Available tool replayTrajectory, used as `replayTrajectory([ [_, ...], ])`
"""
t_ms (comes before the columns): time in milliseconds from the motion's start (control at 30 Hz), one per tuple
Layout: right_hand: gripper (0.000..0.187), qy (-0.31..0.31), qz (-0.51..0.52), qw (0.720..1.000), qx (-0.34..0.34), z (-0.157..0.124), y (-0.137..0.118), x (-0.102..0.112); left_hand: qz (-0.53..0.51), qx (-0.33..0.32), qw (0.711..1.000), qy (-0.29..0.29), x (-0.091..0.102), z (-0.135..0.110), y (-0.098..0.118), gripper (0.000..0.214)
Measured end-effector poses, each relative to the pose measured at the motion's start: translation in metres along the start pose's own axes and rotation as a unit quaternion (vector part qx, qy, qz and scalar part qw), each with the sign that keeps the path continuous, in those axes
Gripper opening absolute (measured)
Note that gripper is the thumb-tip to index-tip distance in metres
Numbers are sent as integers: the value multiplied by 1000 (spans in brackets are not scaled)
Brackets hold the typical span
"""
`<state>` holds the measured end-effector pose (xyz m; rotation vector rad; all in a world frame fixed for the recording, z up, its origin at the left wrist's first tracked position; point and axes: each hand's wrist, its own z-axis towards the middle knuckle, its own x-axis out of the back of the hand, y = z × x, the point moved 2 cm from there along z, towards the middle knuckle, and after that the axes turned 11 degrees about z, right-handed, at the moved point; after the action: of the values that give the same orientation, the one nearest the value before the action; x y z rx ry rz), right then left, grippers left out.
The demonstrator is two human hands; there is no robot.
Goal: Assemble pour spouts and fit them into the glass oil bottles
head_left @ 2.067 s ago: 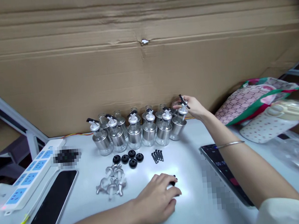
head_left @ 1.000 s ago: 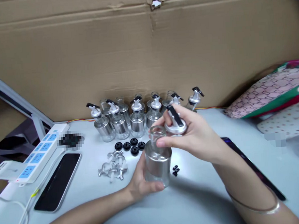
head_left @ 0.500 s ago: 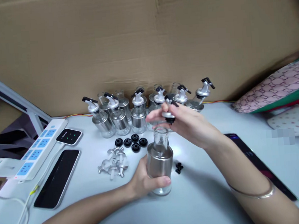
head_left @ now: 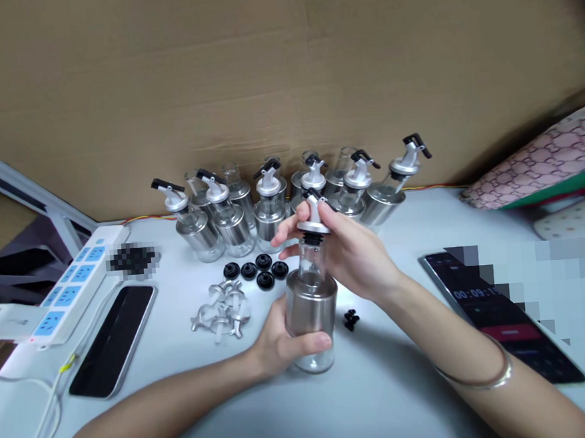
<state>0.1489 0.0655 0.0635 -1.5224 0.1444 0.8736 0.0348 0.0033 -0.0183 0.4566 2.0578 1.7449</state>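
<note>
My left hand (head_left: 281,343) is wrapped round the lower part of a glass bottle (head_left: 311,309) with a steel sleeve, which stands upright on the white table (head_left: 393,372). My right hand (head_left: 347,252) pinches a silver pourer cap (head_left: 312,219) with a black lever and holds it on the bottle's neck. Behind stands a row of similar bottles (head_left: 266,204), several with pourers fitted. Black rubber stoppers (head_left: 256,272), silver spouts (head_left: 222,314) and small black pieces (head_left: 350,320) lie by my hands.
A cardboard sheet (head_left: 282,73) walls off the back. A power strip (head_left: 62,295) and a dark phone (head_left: 113,339) lie at the left. Another phone (head_left: 502,314) showing a timer lies at the right, with patterned bags (head_left: 543,161) beyond it.
My right hand left the back row, brought a pourer cap forward and lowered it onto the neck. My left hand took hold of the bottle. The view tilted down.
</note>
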Motion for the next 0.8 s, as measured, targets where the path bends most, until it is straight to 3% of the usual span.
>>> replayTrajectory([
  [300, 24, 53, 34, 998, 13, 3, 16, 5, -9, 26, 999, 39, 1, -1, -2, 52],
  [800, 42, 140, 45, 989, -26, 1, 30, -1, -63, 29, 996, 47, 0, -3, -10, 52],
])
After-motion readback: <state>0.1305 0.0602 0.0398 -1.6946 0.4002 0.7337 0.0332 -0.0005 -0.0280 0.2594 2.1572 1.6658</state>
